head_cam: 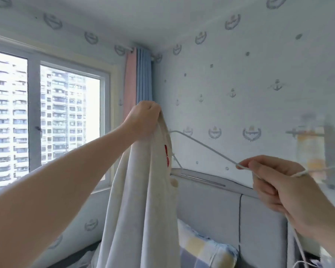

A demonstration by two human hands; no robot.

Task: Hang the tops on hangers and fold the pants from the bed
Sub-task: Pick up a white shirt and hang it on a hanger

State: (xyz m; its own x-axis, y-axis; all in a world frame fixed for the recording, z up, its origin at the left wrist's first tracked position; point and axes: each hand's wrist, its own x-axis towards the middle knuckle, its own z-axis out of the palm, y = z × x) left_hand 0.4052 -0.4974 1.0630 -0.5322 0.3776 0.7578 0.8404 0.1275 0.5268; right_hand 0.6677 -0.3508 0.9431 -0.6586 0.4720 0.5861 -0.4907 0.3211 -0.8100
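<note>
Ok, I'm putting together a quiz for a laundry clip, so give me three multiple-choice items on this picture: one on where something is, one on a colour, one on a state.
1. Where is the pillow?
A. low down, in front of the headboard
B. on the windowsill
C. hung over the curtain rod

2. What colours are the curtains?
A. green and yellow
B. pink and blue
C. all white

3. What is the left hand doing?
A. hanging empty
B. gripping the white top
C. pressing on the glass

Answers:
1 A: the checked pillow shows at the bottom, by the grey headboard.
2 B: a pink panel hangs beside a blue one.
3 B: its fingers bunch the top's upper edge, while the right hand pinches the hanger.
</note>
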